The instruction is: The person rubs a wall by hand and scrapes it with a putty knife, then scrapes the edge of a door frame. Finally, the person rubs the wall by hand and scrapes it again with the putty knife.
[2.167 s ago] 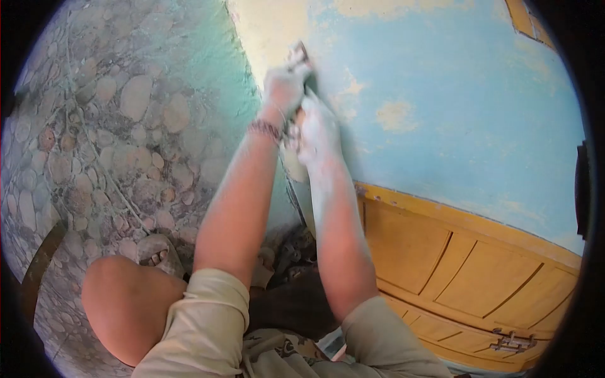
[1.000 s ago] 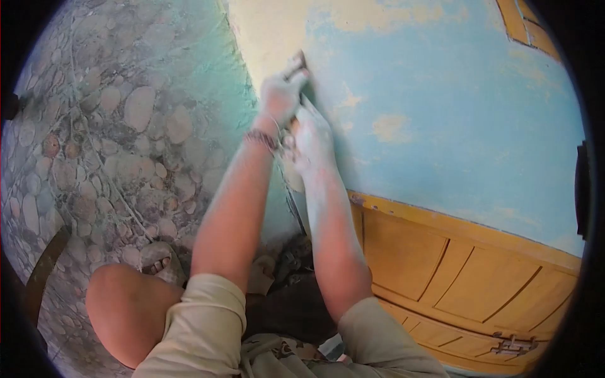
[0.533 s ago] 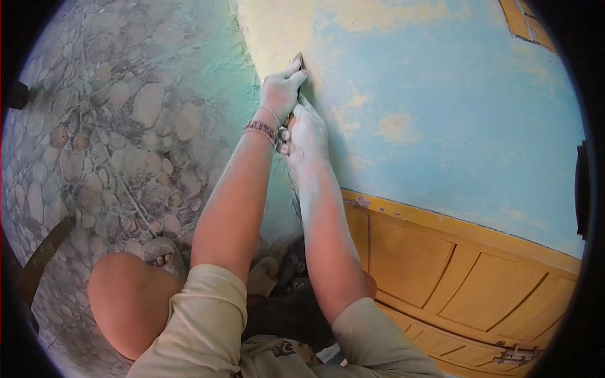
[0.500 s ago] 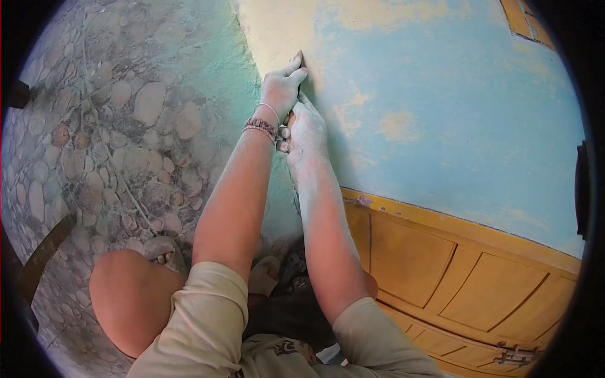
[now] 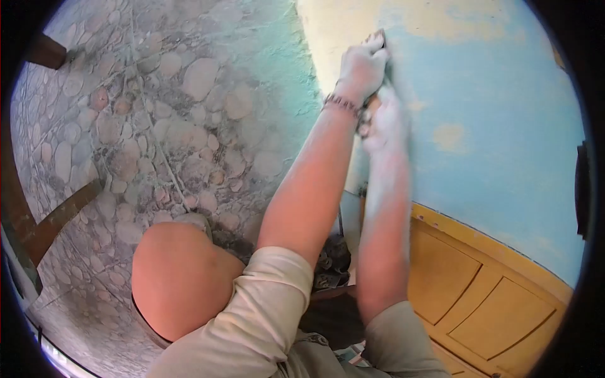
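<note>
Dusted with white powder, my left hand (image 5: 363,68) is closed on a thin dark tool (image 5: 382,38), whose end shows past the fingertips against the wall. Just below it, my right hand (image 5: 386,123), also whitened, has its fingers curled round a brownish handle (image 5: 373,104) that is mostly hidden. Both hands are close together at the painted wall (image 5: 485,94), near the line where cream paint borders the green strip. The wall has blue paint with cream patches. A beaded bracelet (image 5: 342,102) circles my left wrist.
A stone-paved floor (image 5: 201,79) spreads on the left. Wooden legs (image 5: 69,205) stand at the left edge, with another dark wooden piece (image 5: 47,51) at the upper left. A yellow-orange panelled wooden piece (image 5: 504,315) is at the lower right. My bent knee (image 5: 179,277) is at the lower left.
In the view, both hands and the tool now appear farther right and slightly higher. The floor and wall have shifted right too, so the camera has turned. Both hands keep their grip.
</note>
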A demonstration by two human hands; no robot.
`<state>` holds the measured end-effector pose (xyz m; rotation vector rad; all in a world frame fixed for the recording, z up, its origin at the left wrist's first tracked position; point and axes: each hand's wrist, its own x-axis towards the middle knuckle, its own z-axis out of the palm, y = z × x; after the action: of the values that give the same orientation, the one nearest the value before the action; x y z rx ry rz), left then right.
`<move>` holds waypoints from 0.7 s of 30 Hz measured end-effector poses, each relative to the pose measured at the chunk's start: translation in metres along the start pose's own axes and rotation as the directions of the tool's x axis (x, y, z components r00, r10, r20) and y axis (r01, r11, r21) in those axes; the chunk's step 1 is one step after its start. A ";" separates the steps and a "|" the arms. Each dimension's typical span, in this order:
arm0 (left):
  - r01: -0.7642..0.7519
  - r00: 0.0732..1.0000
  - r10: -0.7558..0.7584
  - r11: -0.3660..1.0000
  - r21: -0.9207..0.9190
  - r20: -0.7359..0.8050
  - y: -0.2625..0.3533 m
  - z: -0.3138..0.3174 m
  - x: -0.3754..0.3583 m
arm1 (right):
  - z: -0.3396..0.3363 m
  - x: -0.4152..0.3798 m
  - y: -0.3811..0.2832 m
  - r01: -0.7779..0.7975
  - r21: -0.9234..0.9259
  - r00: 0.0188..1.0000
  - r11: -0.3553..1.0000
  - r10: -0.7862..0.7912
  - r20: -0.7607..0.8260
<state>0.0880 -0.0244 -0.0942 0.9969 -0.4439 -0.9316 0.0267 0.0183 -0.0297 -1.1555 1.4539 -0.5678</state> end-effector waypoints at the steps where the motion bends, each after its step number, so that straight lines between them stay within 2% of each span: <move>1: -0.060 0.998 0.061 0.998 -0.013 0.016 -0.012 0.005 -0.013 | -0.008 -0.007 0.011 -0.024 0.038 0.993 0.999 0.028 -0.114; 2: -0.127 0.991 0.128 0.992 -0.027 0.029 -0.021 0.011 -0.024 | -0.015 -0.027 0.017 0.003 0.068 0.996 0.998 0.003 -0.084; 4: -0.101 0.995 0.100 0.994 0.040 0.021 -0.027 0.025 -0.058 | -0.027 -0.047 0.024 0.013 0.096 0.998 0.995 -0.007 -0.064; 7: -0.075 0.997 0.076 0.997 0.022 -0.033 -0.025 0.032 -0.049 | -0.034 -0.044 0.013 -0.030 0.130 0.997 0.991 0.039 -0.066; 8: -0.150 0.987 0.152 0.988 0.044 -0.046 -0.023 0.024 -0.035 | -0.028 -0.036 0.004 -0.030 0.125 0.999 0.992 0.032 -0.010; 9: -0.159 0.985 0.157 0.986 -0.041 -0.066 -0.018 0.020 -0.016 | -0.017 -0.021 -0.004 -0.026 0.098 0.999 0.995 0.029 -0.031; 10: -0.102 0.994 0.092 0.982 -0.159 -0.067 -0.013 0.015 0.001 | -0.008 -0.010 -0.008 -0.018 0.073 0.999 0.997 0.022 -0.046; 12: -0.090 0.996 0.086 0.979 -0.183 -0.031 -0.006 0.006 0.009 | -0.001 -0.009 -0.001 0.026 0.090 1.000 0.996 -0.024 -0.014; 13: -0.098 0.995 0.097 0.983 -0.153 -0.010 -0.006 0.010 0.000 | -0.002 -0.009 0.002 0.046 0.104 0.999 0.994 -0.046 0.002; 16: -0.139 0.989 0.141 0.989 -0.045 0.052 -0.025 0.029 -0.069 | -0.048 -0.054 0.039 0.019 0.095 0.992 0.995 -0.007 -0.130; 18: -0.044 0.998 0.044 0.999 0.014 0.034 -0.038 0.054 -0.121 | -0.075 -0.077 0.051 0.003 0.117 0.986 0.993 0.017 -0.167; 20: -0.053 0.999 0.052 0.995 0.081 0.013 -0.043 0.064 -0.133 | -0.089 -0.088 0.056 0.010 0.156 0.984 0.988 0.018 -0.179; 21: -0.052 0.998 0.051 0.998 0.047 0.029 -0.039 0.061 -0.129 | -0.088 -0.087 0.054 -0.017 0.168 0.985 0.986 0.045 -0.164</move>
<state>-0.0440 0.0427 -0.0864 1.0124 -0.5148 -0.8930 -0.0841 0.0943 -0.0141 -0.9704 1.5330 -0.7645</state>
